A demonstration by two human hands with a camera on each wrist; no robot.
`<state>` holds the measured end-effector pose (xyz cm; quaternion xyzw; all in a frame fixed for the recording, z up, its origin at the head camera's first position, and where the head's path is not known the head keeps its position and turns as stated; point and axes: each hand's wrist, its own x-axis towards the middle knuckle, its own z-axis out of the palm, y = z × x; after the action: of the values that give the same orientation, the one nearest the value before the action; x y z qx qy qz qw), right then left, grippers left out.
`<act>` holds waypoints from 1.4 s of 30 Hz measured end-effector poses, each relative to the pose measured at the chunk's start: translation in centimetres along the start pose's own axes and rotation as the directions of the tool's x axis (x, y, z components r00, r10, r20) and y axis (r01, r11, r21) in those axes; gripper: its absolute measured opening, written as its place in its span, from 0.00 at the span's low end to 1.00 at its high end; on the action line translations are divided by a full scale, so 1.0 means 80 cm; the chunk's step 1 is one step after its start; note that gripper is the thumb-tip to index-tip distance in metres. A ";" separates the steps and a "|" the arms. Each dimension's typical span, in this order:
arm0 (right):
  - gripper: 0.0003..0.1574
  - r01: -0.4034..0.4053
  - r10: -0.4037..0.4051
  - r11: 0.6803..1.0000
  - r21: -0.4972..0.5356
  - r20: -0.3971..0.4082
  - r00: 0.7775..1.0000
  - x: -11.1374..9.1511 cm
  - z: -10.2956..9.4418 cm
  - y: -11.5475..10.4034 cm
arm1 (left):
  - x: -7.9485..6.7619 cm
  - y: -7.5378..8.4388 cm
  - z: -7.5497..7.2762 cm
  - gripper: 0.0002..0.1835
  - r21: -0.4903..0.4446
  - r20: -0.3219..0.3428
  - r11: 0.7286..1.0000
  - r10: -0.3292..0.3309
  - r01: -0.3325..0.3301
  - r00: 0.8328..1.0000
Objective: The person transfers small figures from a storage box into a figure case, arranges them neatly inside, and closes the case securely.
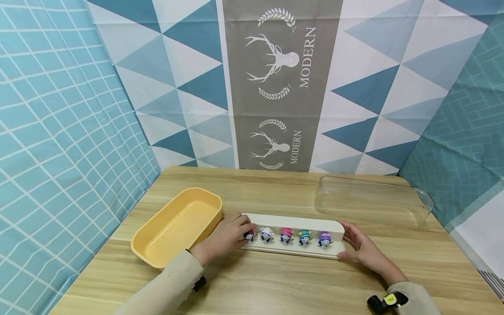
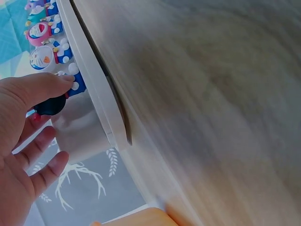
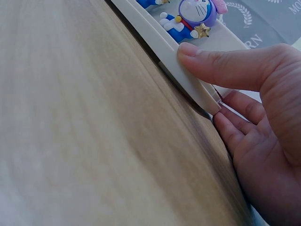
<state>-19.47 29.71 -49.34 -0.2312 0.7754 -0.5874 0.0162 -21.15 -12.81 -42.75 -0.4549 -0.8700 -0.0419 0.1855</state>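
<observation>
A long white display stand [image 1: 311, 223] with a low back wall lies on the table, a row of small cat figurines along it. They wear white [image 1: 267, 235], pink [image 1: 286, 236], teal [image 1: 305, 238] and purple [image 1: 324, 240] hats. At the stand's left end, my left hand [image 1: 222, 238] pinches the end figurine [image 2: 51, 104], thumb across its front; the hand partly covers it. This one has a dark head and a red knob. My right hand [image 1: 364, 251] grips the right end of the stand, its thumb [image 3: 202, 59] on the front rim and the fingers around the end.
A yellow tub [image 1: 147, 238] stands to the left, close beside my left forearm. Behind the stand at the right lies a clear plastic cover [image 1: 370, 199]. Patterned cloth [image 1: 271, 87] hangs along the table's back edge.
</observation>
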 end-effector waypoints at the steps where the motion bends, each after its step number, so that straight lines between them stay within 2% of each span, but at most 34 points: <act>1: 0.60 0.002 -0.002 1.000 -0.001 0.000 1.000 0.000 0.000 0.001 | 0.000 0.000 0.000 0.21 0.005 0.000 1.000 0.000 0.000 1.000; 5: 0.60 0.010 -0.010 1.000 -0.003 0.002 1.000 0.000 0.000 0.002 | 0.001 0.000 0.000 0.26 -0.001 0.006 1.000 -0.029 0.029 1.000; 9: 0.60 0.008 -0.008 1.000 0.000 -0.001 1.000 0.000 -0.001 0.002 | -0.002 -0.001 0.001 0.33 -0.063 0.006 0.992 -0.108 0.109 0.994; 12: 0.60 0.005 -0.005 1.000 0.003 -0.005 1.000 0.000 -0.001 0.001 | -0.004 -0.003 0.002 0.39 -0.152 0.003 0.970 -0.191 0.189 0.982; 14: 0.60 0.011 -0.011 1.000 0.005 -0.004 1.000 -0.001 -0.002 -0.001 | -0.005 -0.004 0.002 0.44 -0.231 0.015 0.939 -0.258 0.255 0.966; 16: 0.60 0.015 -0.015 1.000 0.006 -0.006 1.000 -0.001 -0.001 -0.002 | -0.007 -0.003 0.001 0.48 -0.322 0.035 0.892 -0.323 0.317 0.946; 19: 0.59 0.024 -0.024 1.000 0.007 -0.004 1.000 -0.002 -0.001 -0.002 | -0.010 -0.003 0.003 0.52 -0.439 0.071 0.806 -0.410 0.397 0.909; 21: 0.60 0.023 -0.023 1.000 0.008 -0.006 1.000 -0.002 -0.001 -0.002 | -0.013 -0.003 0.005 0.54 -0.507 0.091 0.746 -0.452 0.432 0.887; 24: 0.60 0.022 -0.022 1.000 0.010 -0.005 1.000 -0.001 -0.001 -0.001 | -0.016 -0.005 0.010 0.56 -0.603 0.103 0.658 -0.496 0.450 0.862; 26: 0.60 0.015 -0.015 1.000 0.011 -0.009 1.000 -0.001 -0.001 0.000 | -0.019 -0.008 0.015 0.57 -0.657 0.116 0.603 -0.513 0.453 0.850; 28: 0.60 0.010 -0.010 1.000 0.009 -0.006 1.000 -0.001 -0.001 0.000 | -0.023 -0.011 0.019 0.58 -0.706 0.126 0.553 -0.517 0.442 0.847; 33: 0.60 0.004 -0.004 1.000 0.011 -0.010 1.000 0.000 -0.001 0.001 | -0.033 -0.015 0.027 0.59 -0.781 0.163 0.455 -0.512 0.427 0.843; 36: 0.60 0.008 -0.008 1.000 0.011 -0.010 1.000 0.000 -0.001 0.001 | -0.037 -0.017 0.031 0.59 -0.836 0.213 0.346 -0.511 0.426 0.833; 40: 0.60 0.007 -0.007 1.000 0.012 -0.004 1.000 0.000 0.000 0.002 | -0.041 -0.017 0.036 0.60 -0.886 0.283 0.179 -0.524 0.429 0.803; 42: 0.61 0.003 -0.003 1.000 0.012 -0.006 1.000 0.000 0.000 0.003 | -0.043 -0.017 0.038 0.59 -0.893 0.296 0.135 -0.540 0.429 0.787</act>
<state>-19.56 29.77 -49.54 -0.2306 0.7714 -0.5930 0.0143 -21.34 -15.53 -46.69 -0.1658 -0.7677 -0.6120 -0.0925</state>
